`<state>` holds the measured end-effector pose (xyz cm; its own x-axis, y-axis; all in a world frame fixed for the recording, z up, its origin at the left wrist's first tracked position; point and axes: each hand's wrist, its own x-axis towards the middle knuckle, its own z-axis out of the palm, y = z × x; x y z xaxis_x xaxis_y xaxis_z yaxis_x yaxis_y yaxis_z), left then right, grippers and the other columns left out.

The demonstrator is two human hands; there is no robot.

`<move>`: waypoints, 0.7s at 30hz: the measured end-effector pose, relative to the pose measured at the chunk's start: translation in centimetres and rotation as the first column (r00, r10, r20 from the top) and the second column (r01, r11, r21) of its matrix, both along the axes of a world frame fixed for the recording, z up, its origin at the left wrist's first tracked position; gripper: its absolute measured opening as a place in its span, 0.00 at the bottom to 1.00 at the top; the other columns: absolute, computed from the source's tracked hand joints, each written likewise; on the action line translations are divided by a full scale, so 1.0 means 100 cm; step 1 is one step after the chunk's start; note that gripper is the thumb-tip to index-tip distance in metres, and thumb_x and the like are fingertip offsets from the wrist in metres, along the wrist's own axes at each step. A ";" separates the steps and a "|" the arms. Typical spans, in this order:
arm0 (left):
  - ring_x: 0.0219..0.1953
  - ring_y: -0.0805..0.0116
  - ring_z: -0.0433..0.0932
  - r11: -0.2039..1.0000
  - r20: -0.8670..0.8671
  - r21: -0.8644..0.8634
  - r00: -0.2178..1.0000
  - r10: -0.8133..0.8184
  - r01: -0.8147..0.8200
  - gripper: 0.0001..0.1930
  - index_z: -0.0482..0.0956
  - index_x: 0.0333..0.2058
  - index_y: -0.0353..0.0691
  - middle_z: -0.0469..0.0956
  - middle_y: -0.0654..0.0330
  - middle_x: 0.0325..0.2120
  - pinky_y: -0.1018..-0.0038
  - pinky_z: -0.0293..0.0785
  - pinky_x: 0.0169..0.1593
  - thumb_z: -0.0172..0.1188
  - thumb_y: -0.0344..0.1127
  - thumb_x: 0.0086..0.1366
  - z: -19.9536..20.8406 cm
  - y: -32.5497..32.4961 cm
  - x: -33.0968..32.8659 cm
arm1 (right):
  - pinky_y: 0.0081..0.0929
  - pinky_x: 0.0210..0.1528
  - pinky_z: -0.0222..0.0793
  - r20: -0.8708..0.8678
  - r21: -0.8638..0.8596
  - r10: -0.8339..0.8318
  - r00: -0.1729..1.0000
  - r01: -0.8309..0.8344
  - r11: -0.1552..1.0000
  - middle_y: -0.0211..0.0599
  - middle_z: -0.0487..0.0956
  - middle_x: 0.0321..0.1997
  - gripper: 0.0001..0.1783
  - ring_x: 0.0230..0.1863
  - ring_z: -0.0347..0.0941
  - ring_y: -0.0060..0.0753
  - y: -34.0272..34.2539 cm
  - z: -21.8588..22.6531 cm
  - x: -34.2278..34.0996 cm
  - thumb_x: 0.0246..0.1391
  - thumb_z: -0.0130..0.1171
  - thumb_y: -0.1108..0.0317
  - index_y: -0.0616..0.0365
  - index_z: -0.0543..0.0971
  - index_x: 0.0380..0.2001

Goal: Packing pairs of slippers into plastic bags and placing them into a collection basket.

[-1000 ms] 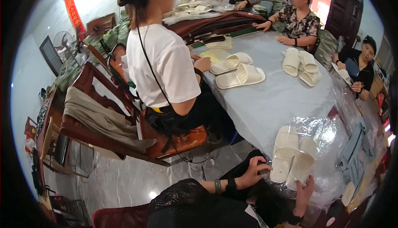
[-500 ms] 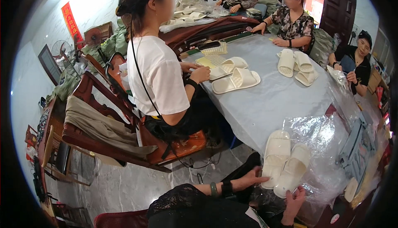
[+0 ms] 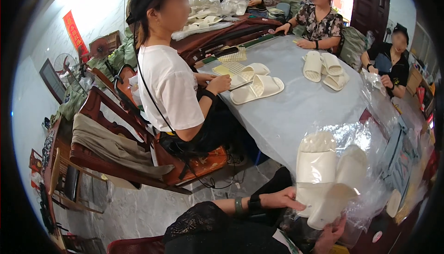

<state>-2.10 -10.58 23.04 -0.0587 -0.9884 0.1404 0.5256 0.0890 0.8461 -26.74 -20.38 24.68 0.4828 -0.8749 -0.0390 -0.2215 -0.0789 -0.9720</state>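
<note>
A pair of cream slippers (image 3: 316,165) is held at the near end of the table, with clear plastic film (image 3: 365,138) shining over and around them. My left hand (image 3: 287,199) pinches the near end of the left slipper, thumb on top. My right hand (image 3: 332,232) grips the near end of the right slipper from below, its fingers partly hidden behind the slipper and film. The two slippers overlap at their near ends and spread apart at the far ends. Whether both lie fully inside the film I cannot tell.
A grey-covered table (image 3: 277,120) stretches ahead, bearing another slipper pair (image 3: 259,87) beside a seated person (image 3: 169,87) and more slippers (image 3: 323,69) farther back. Loose plastic bags and a blue-grey crate (image 3: 397,157) lie at right. Other people work around the far side.
Both hands have lifted the slippers a little toward me, and the pair has spread and overlapped. Plastic film now shines over them. At far right, a person's hands have shifted with some film.
</note>
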 end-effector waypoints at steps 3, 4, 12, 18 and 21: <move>0.49 0.77 0.70 0.996 -0.045 0.008 0.995 -0.087 0.087 0.24 0.67 0.56 0.35 0.73 0.64 0.49 0.77 0.67 0.53 0.60 0.27 0.60 0.028 -0.025 -0.010 | 0.32 0.36 0.64 -0.003 -0.044 -0.049 0.999 0.048 0.998 0.34 0.73 0.49 0.31 0.37 0.68 0.30 -0.004 -0.028 -0.020 0.60 0.51 0.56 0.58 0.60 0.62; 0.49 0.77 0.70 0.995 -0.039 0.006 0.994 -0.103 0.103 0.24 0.67 0.56 0.35 0.73 0.64 0.49 0.77 0.67 0.53 0.60 0.27 0.60 0.032 -0.034 -0.017 | 0.33 0.37 0.64 0.005 -0.081 -0.067 0.998 0.067 0.994 0.35 0.73 0.50 0.29 0.38 0.68 0.31 -0.006 -0.034 -0.031 0.59 0.51 0.56 0.58 0.62 0.60; 0.46 0.77 0.71 0.974 -0.061 -0.042 0.972 -0.226 0.223 0.20 0.71 0.52 0.31 0.76 0.64 0.45 0.79 0.66 0.50 0.60 0.26 0.60 0.055 -0.082 -0.088 | 0.42 0.44 0.64 0.094 -0.355 -0.191 0.977 0.212 0.910 0.40 0.70 0.55 0.21 0.43 0.69 0.40 -0.016 -0.089 -0.111 0.56 0.54 0.57 0.62 0.75 0.47; 0.49 0.77 0.68 0.940 -0.017 -0.112 0.945 -0.326 0.322 0.21 0.67 0.54 0.30 0.74 0.62 0.48 0.78 0.64 0.54 0.57 0.28 0.63 0.050 -0.089 -0.128 | 0.48 0.48 0.64 0.359 -0.291 -0.318 0.878 0.429 0.855 0.45 0.69 0.55 0.21 0.49 0.69 0.47 0.008 -0.068 -0.103 0.53 0.60 0.61 0.62 0.76 0.47; 0.58 0.69 0.62 0.885 0.418 -0.393 0.906 -0.071 0.251 0.25 0.62 0.58 0.32 0.67 0.56 0.55 0.70 0.59 0.60 0.57 0.29 0.63 0.039 -0.109 -0.144 | 0.34 0.52 0.67 0.616 0.269 -0.435 0.657 0.344 0.900 0.49 0.65 0.59 0.34 0.55 0.66 0.39 0.027 -0.029 -0.092 0.55 0.48 0.68 0.63 0.52 0.63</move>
<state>-16.51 -21.46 26.90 -0.3492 -0.8056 0.4786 0.2092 0.4308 0.8779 -35.91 -17.66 21.77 0.0426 -0.9985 0.0331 0.4800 -0.0086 -0.8773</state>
